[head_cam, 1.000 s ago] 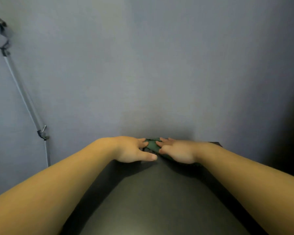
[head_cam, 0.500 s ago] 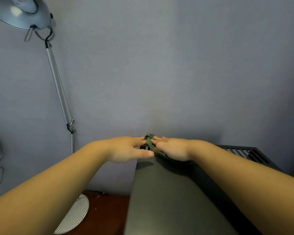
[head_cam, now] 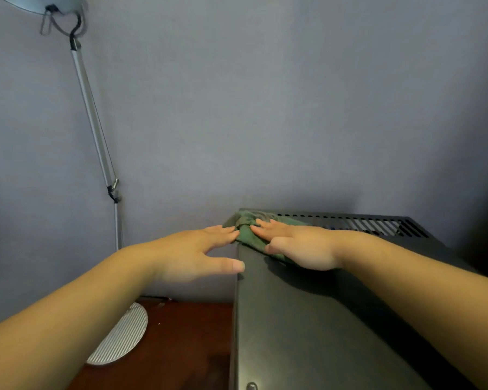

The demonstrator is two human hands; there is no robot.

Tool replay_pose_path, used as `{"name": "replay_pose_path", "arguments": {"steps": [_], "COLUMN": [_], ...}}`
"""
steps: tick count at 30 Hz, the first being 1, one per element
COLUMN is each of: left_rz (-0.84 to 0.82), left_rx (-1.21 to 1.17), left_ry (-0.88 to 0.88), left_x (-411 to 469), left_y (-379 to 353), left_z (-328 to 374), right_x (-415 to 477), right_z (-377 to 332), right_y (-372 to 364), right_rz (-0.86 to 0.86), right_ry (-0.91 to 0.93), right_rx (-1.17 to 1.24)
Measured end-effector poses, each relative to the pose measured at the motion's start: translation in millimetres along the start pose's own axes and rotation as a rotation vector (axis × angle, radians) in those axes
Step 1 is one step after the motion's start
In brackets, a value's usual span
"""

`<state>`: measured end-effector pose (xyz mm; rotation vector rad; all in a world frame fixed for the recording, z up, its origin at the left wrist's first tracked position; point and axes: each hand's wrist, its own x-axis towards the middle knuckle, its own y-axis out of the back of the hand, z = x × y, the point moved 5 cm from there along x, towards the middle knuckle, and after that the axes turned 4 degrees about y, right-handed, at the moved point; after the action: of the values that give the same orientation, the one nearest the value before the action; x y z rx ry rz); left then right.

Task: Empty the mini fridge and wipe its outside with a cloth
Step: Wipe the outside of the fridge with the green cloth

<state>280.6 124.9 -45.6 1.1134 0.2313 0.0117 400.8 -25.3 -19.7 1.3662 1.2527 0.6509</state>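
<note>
Looks like the wiping step: right hand (head_cam: 299, 246) pressed flat on the green cloth (head_cam: 251, 235) atop the mini fridge (head_cam: 307, 327), left hand (head_cam: 197, 253) spread beside it, so next probably drag it across the top.

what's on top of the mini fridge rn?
A green cloth at the back left corner of the mini fridge, right hand pressed flat on it, left hand touching its edge. Vent slots behind. Surface under cloth and palm is covered.
</note>
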Motion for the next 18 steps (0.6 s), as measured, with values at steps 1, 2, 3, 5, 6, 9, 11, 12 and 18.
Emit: {"name": "replay_pose_path", "arguments": {"steps": [1, 2, 3, 5, 6, 9, 11, 12, 18], "left_rz": [0.007, 0.018, 0.024, 0.023, 0.020, 0.014, 0.015, 0.015, 0.005], "left_rx": [-0.017, -0.032, -0.046, -0.066, -0.065, -0.051, -0.046, -0.035, 0.079], "left_ry": [-0.010, -0.016, -0.017, -0.010, -0.008, -0.004, 0.006, 0.009, 0.038], "left_x": [-4.3, -7.7, -11.6, -22.0, -28.7, -55.8, -75.7, -85.1, -131.0], "left_y": [-2.3, -4.7, -7.0, -12.1, -14.7, -23.2, -28.9, -32.0, -54.7], "left_z": [0.4, -0.3, -0.2, 2.1, 5.2, 19.8, 32.5, 40.2, 94.0], "right_x": [-4.1, -8.3, -13.3, -26.3, -34.7, -63.7, -83.7, -93.4, -151.5], "right_z": [-2.7, -5.0, -8.1, -14.8, -18.4, -28.1, -32.5, -34.3, -41.1], "right_y": [-2.1, -4.5, -7.2, -12.3, -14.7, -24.2, -31.7, -35.3, -53.5], "right_rz": [-0.001, -0.004, -0.009, -0.020, -0.022, -0.024, -0.034, -0.037, -0.041], "right_ry": [0.004, 0.005, 0.007, 0.021, 0.028, 0.059, 0.080, 0.093, 0.163], "right_rx": [0.003, 0.007, 0.004, -0.013, -0.006, 0.018, 0.013, 0.013, 0.013]}}
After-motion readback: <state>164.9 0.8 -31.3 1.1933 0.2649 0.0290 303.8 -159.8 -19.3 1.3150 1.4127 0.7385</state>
